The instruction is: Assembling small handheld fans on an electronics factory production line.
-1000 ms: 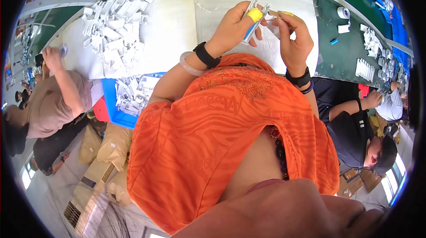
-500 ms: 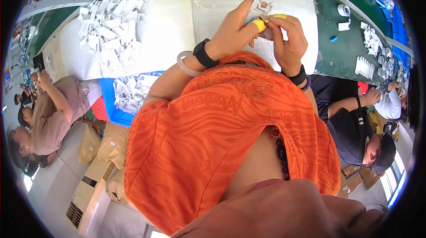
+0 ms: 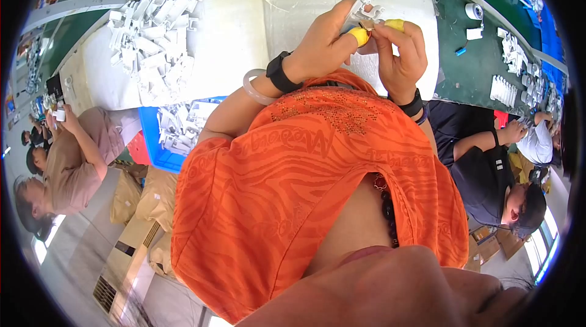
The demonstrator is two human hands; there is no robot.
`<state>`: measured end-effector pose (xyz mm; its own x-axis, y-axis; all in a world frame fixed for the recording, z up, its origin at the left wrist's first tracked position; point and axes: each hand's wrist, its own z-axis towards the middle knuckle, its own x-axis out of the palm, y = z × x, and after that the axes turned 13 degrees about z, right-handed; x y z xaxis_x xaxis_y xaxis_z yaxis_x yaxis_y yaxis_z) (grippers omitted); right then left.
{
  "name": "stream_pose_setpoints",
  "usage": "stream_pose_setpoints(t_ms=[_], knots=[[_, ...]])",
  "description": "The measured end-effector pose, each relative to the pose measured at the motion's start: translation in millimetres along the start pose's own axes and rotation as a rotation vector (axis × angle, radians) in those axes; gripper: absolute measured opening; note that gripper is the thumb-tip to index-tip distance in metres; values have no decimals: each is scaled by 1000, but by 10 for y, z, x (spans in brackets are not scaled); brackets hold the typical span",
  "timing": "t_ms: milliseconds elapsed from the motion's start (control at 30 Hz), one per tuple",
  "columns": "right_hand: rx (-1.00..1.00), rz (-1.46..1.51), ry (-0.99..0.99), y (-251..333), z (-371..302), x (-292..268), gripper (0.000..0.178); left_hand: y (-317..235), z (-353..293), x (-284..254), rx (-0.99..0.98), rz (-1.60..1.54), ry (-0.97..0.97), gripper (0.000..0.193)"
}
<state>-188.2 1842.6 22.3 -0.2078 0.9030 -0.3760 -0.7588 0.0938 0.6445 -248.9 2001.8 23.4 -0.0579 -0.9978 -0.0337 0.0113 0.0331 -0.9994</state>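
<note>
A white plastic bracket-like part [image 3: 365,8], with small clips along its far edge, is gripped by my left hand [image 3: 326,37]. The thumb of that hand has a yellow finger cover and presses at the part's near side. Close against it, the pinched fingertips of my right hand [image 3: 403,55] meet a small brownish piece [image 3: 367,24] at the part. One right finger also wears a yellow cover. Exactly how the small piece sits in the part is hidden by my fingers. Both hands are raised just over the white padded mat.
A heap of white plastic parts [image 3: 155,40] lies left on the padded mat [image 3: 232,28]. A blue bin [image 3: 162,159] holds more below it. On the green table [image 3: 455,77] at right are a white roll [image 3: 473,12] and rows of white parts [image 3: 503,90]. Co-workers sit on both sides.
My two hands have shifted slightly right with the white part, the grip staying much the same. The left co-worker's hands have moved, and a white piece shows in them now.
</note>
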Motion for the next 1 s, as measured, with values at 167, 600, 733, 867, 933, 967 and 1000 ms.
stream_pose_setpoints(t_ms=[167, 600, 733, 867, 933, 967, 1000], knots=[[8, 2, -5, 9, -14, 3, 27, 7, -12, 2, 23, 4, 33, 39], [23, 24, -5, -36, -47, 25, 25, 95, 0, 77, 41, -3, -64, 28], [-21, -11, 8, -35, -17, 7, 25, 136, -5, 76, 87, -24, -64, 29], [-39, -8, 40, -34, 12, -11, 25, 22, -27, 103, 54, -46, -66, 30], [-51, -30, 48, -31, 10, -23, 25, 46, -40, 109, 55, -11, -69, 29], [-50, -29, 50, -27, 14, -24, 25, 62, -46, 110, 58, 25, -73, 28], [-58, -31, 54, -22, 19, -26, 25, 87, -50, 120, 57, 25, -74, 28]])
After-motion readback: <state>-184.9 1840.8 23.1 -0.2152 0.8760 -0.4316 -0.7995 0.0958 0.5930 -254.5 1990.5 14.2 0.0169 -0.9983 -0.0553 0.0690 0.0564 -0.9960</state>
